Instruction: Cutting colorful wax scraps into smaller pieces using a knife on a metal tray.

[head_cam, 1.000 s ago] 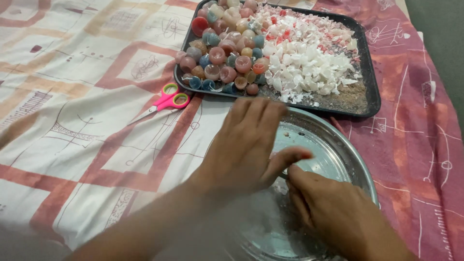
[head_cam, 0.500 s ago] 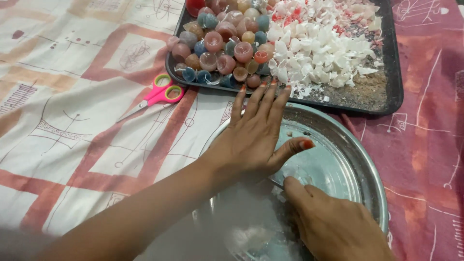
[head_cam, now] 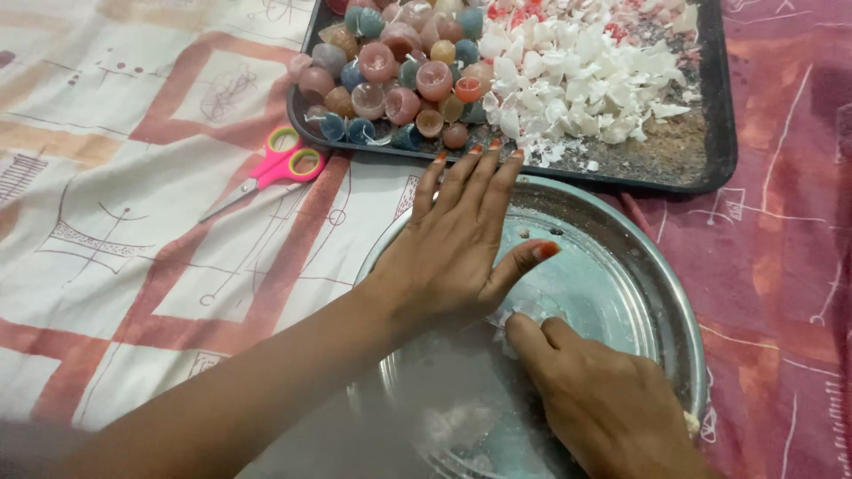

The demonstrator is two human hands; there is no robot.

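Observation:
My left hand (head_cam: 457, 244) lies flat, fingers spread, on the near-left part of a round steel plate (head_cam: 661, 293), its fingertips at the plate's far rim. My right hand (head_cam: 603, 404) rests inside the plate at the lower right, its fingertips pinched on a small white piece (head_cam: 524, 310) just under my left thumb. White powdery residue (head_cam: 453, 417) smears the plate's near side.
A black tray (head_cam: 723, 151) beyond the plate holds several small coloured cups (head_cam: 399, 80) on its left and a heap of white broken shell bits (head_cam: 586, 75) on its right. Pink-handled scissors (head_cam: 275, 168) lie on the patterned cloth (head_cam: 133, 239) to the left.
The view has shifted closer toward the tray. My left hand has stayed spread on the plate while my right hand's fingertips came up under the left thumb onto the white piece.

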